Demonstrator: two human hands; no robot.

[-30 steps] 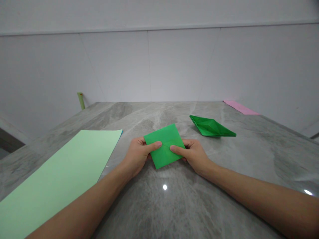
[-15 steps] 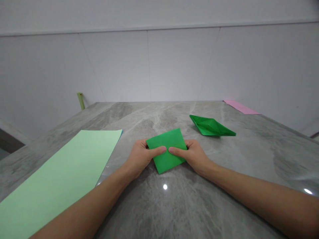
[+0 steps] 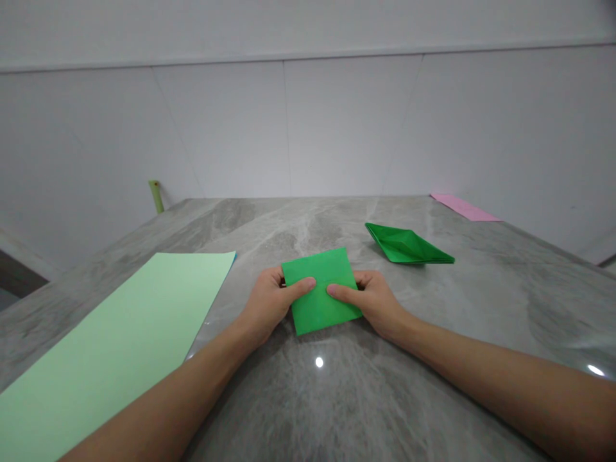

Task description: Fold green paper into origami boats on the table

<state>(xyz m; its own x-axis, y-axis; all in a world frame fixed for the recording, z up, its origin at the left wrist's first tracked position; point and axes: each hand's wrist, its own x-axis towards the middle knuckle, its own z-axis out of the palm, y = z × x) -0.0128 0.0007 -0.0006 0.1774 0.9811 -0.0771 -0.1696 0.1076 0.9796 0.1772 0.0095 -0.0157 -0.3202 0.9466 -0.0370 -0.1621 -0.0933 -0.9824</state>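
Between my hands is a folded square of green paper (image 3: pixel 321 308), held a little above the table and slightly tilted. My left hand (image 3: pixel 270 300) grips its left edge, thumb flat on the front and fingers behind. My right hand (image 3: pixel 378 300) pinches the right edge the same way. The two thumbs lie close together near the middle of the square, a small gap between them. The fingers behind the paper are mostly hidden. Beyond my right hand, a folded green paper boat (image 3: pixel 409 245) rests on the table.
Light green paper sheets (image 3: pixel 129 327), with a blue edge showing beneath, lie on the grey marbled table (image 3: pixel 346 404) at the left. Pink paper (image 3: pixel 466 208) lies at the far right edge. A yellow-green object (image 3: pixel 156 196) stands near the far left corner. A white wall (image 3: pixel 332 128) rises behind.
The green paper square has turned a little clockwise, its lower corner swinging left. My thumbs have moved slightly apart. Everything else stays in place.
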